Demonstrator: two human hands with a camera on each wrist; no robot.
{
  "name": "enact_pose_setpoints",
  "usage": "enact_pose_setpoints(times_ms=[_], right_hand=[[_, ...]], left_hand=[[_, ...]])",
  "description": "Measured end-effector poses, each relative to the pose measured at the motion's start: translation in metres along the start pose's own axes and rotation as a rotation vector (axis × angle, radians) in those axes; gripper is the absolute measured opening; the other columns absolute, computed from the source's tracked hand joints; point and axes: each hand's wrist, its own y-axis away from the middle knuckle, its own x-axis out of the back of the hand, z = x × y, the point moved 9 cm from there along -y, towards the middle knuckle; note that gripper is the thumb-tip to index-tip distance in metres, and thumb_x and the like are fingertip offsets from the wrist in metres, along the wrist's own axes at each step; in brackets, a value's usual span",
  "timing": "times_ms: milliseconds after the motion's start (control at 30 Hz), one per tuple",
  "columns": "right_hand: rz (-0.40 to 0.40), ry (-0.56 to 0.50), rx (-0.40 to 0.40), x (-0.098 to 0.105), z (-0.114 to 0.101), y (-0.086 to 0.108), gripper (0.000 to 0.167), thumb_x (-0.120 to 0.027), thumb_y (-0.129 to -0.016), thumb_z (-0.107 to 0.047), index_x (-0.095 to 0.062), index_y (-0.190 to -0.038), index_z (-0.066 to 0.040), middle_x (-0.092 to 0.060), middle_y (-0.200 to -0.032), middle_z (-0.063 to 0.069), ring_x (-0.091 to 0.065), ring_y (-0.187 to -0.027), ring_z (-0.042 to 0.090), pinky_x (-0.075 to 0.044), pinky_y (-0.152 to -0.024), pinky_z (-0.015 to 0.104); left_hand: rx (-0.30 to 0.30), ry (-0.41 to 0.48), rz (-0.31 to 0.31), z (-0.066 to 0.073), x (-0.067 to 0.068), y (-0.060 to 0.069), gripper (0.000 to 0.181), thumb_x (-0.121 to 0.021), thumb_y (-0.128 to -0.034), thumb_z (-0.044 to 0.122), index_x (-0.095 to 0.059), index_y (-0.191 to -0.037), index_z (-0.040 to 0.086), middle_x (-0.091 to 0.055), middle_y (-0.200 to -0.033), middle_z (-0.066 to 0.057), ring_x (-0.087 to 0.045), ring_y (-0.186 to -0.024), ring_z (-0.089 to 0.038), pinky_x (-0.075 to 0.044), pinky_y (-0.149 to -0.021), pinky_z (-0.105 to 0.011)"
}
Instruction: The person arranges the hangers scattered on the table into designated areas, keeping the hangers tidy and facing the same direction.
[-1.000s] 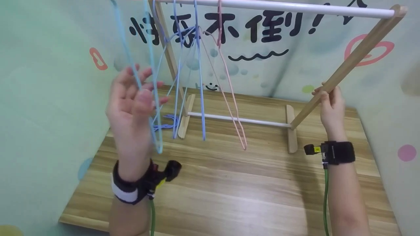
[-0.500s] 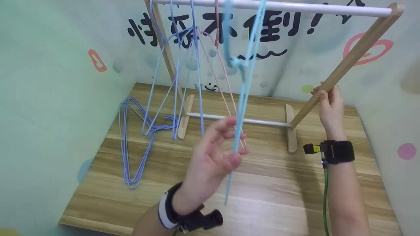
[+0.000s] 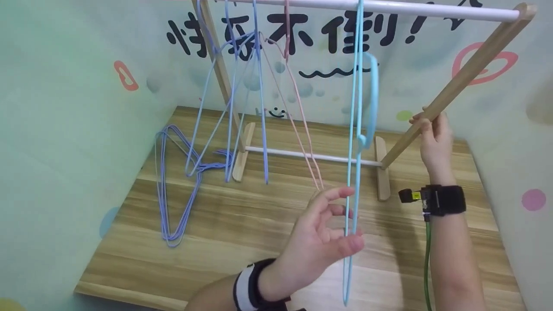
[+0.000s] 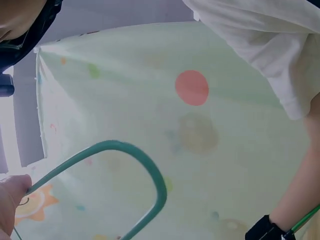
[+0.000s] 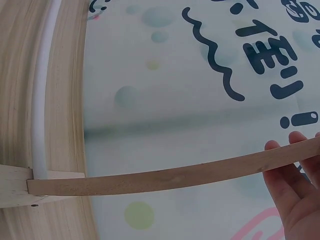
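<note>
In the head view, my left hand [image 3: 315, 244] holds a light blue hanger [image 3: 358, 172] between thumb and fingers, its hook turned toward the right, in front of the rack's white top rod [image 3: 414, 8]. The left wrist view shows a thumb [image 4: 15, 192] against the hanger's curved end [image 4: 159, 180]. My right hand [image 3: 437, 144] grips the rack's right wooden post [image 3: 468, 80], thumb in front and fingers behind; in the right wrist view, the fingers lie along both edges of the post [image 5: 175, 179]. Blue hangers [image 3: 261, 108] and a pink hanger [image 3: 298, 95] hang left of the light blue one.
Several blue hangers [image 3: 162, 194] lie stacked on the wooden table [image 3: 129, 259] at the left. A white lower bar [image 3: 298, 153] joins the rack's two wooden feet [image 3: 382, 181]. Behind the rack stands a printed wall [image 3: 402, 95].
My left hand has carried the light blue hanger from the left side, across in front of the hanging ones, to right of the pink one. My right hand keeps its place on the post.
</note>
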Motion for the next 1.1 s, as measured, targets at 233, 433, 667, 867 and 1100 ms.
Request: enact_pose_setpoints(times_ms=[233,433,667,867,1100], right_hand=[[0.002,0.034,-0.01,0.0,0.0,-0.001,0.027,-0.045,-0.1,-0.018,-0.053,-0.124,-0.007,-0.06,-0.108,0.013,-0.058,-0.105,0.024,-0.045,-0.091,0.03],[0.005,0.048,-0.012,-0.001,0.0,-0.001,0.026,-0.045,-0.1,-0.015,-0.053,-0.124,-0.006,-0.06,-0.109,0.016,-0.058,-0.104,0.024,-0.045,-0.091,0.03],[0.005,0.038,-0.015,0.0,0.001,-0.001,0.027,-0.046,-0.1,-0.018,-0.054,-0.124,-0.007,-0.059,-0.11,0.017,-0.058,-0.105,0.024,-0.045,-0.092,0.03],[0.005,0.026,-0.014,0.0,0.001,-0.001,0.027,-0.045,-0.1,-0.016,-0.053,-0.123,-0.006,-0.058,-0.11,0.019,-0.058,-0.105,0.024,-0.044,-0.091,0.03],[0.001,0.021,-0.014,-0.001,0.0,-0.001,0.028,-0.045,-0.1,-0.019,-0.053,-0.124,-0.006,-0.061,-0.108,0.009,-0.059,-0.105,0.02,-0.044,-0.09,0.03]], left_hand=[[0.034,-0.014,-0.029,-0.015,-0.007,0.003,0.064,-0.074,-0.0835,0.015,-0.039,-0.134,-0.002,-0.042,-0.117,-0.009,-0.056,-0.097,-0.015,-0.054,-0.083,-0.045],[0.073,-0.154,0.037,-0.007,0.0,-0.013,0.058,-0.074,-0.0841,0.024,-0.046,-0.13,0.003,-0.051,-0.111,-0.008,-0.058,-0.099,-0.017,-0.053,-0.084,-0.037],[0.155,-0.114,0.109,0.009,0.008,-0.039,0.04,-0.06,-0.0922,0.005,-0.044,-0.128,-0.001,-0.058,-0.104,-0.014,-0.062,-0.089,-0.025,-0.052,-0.086,-0.038],[0.207,-0.041,0.237,0.02,0.022,-0.066,0.037,-0.062,-0.0933,0.01,-0.048,-0.125,-0.001,-0.049,-0.115,-0.014,-0.056,-0.097,-0.024,-0.055,-0.081,-0.041],[0.23,-0.003,0.277,0.029,0.028,-0.089,0.034,-0.06,-0.0958,0.023,-0.05,-0.12,0.001,-0.052,-0.118,-0.009,-0.056,-0.095,-0.025,-0.055,-0.08,-0.04]])
